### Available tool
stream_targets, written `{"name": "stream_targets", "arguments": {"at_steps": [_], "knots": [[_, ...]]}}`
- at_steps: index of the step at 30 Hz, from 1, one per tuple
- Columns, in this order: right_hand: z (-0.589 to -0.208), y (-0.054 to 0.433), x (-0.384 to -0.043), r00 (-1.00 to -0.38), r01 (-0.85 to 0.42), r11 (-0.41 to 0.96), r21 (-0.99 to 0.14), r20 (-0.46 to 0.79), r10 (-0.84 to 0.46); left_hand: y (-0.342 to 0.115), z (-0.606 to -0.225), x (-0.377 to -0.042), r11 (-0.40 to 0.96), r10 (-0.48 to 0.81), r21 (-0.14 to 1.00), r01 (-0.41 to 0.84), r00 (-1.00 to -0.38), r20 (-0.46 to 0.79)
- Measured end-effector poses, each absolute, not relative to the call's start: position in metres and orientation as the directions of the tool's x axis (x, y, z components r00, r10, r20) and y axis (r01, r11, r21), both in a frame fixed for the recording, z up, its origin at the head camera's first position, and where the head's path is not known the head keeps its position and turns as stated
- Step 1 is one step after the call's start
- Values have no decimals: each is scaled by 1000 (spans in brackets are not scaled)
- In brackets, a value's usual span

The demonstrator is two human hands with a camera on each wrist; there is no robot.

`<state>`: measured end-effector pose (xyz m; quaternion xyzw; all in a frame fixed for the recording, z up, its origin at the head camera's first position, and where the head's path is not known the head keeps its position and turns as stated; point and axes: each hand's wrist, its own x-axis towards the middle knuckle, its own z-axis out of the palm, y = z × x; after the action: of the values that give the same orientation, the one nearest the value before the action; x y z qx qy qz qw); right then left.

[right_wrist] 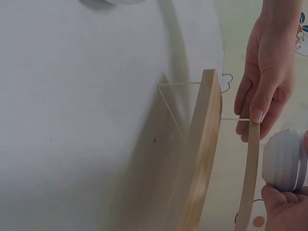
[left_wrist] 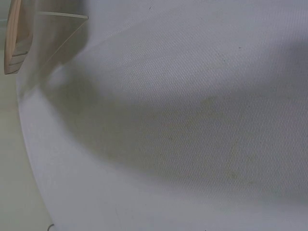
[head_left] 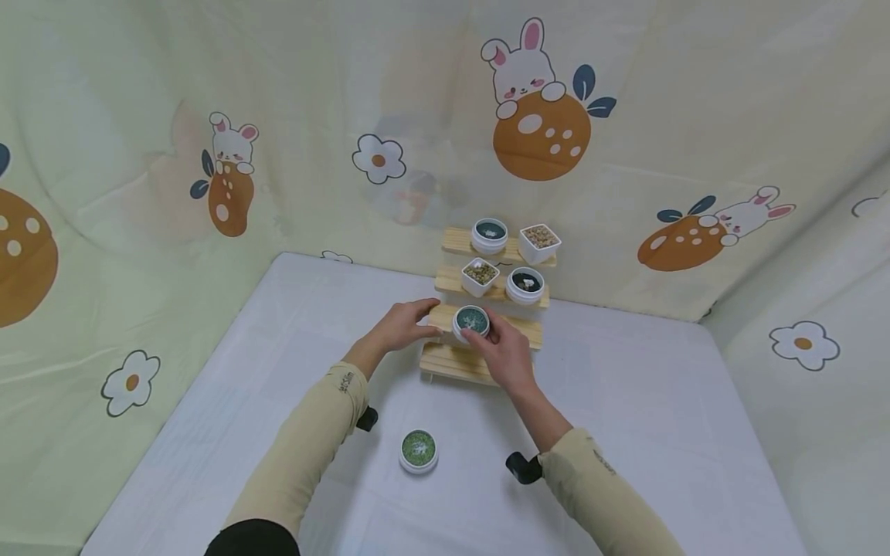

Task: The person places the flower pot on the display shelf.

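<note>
A tiered wooden display stand (head_left: pixel 459 364) with several steps stands at the back of the table. My left hand (head_left: pixel 403 324) grips the left end of its second step from the front; in the right wrist view the left thumb lies on the end of that board (right_wrist: pixel 252 163). With thumb and fingers, my right hand (head_left: pixel 509 355) holds a round white jar (head_left: pixel 471 321) with teal contents, right over the same step. Seen from the side, the jar (right_wrist: pixel 281 161) is partly cut off by the frame's edge. The left wrist view shows no hand, only a corner of the stand (left_wrist: pixel 17 43).
Another round white jar (head_left: pixel 418 451), filled with green, sits on the white table nearer me. Higher steps bear two round jars (head_left: pixel 489 235) (head_left: pixel 524 285) and two square cups (head_left: pixel 539 244) (head_left: pixel 480 276) of grainy bits. A patterned curtain (head_left: pixel 417 85) hangs close behind the stand.
</note>
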<state>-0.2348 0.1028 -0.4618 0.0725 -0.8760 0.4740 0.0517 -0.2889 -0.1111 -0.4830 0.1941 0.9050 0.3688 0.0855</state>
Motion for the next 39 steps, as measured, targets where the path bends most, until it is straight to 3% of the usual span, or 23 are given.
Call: {"name": "stream_targets", "arguments": {"at_steps": [22,39], "knots": [[-467,103,-248,-979,-184,610,-771,198,-44,-111,-483,-289,657,414,698,285,-910,-17],[-466,102,-249,-988,-137,592,-794,150,-28,-111,-483,-289,651,423,698,298,-906,-7]]}}
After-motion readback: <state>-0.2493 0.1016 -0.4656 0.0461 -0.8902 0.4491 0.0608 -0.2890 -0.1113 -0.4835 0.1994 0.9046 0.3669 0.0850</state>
